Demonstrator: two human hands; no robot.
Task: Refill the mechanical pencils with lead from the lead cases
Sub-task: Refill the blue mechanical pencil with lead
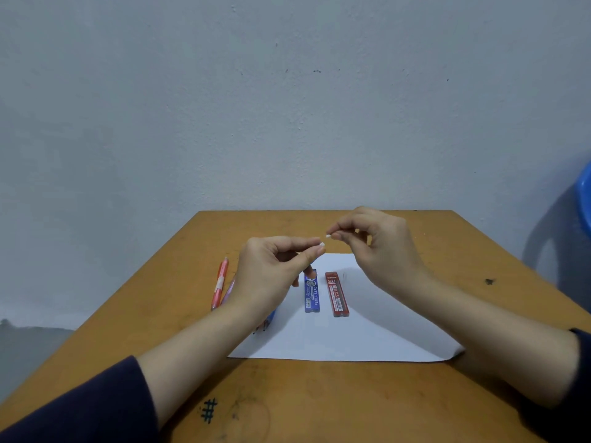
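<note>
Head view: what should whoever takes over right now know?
Left hand grips what seems a blue pencil, mostly hidden, with its white top showing above the thumb.
Right hand pinches a small white piece, probably the eraser, just clear of that top.
Blue lead case and red lead case lie side by side on the white paper. Orange pencil and pink pencil lie on the table left of it.
Done: pencil seemingly opened.
Left: load lead, refit the piece, then the other pencils.

I see the left hand (271,270) pinching a white-tipped piece (322,244), the right hand (382,243) a white bit (328,235), over a blue lead case (312,294) and a red lead case (336,295).
</note>
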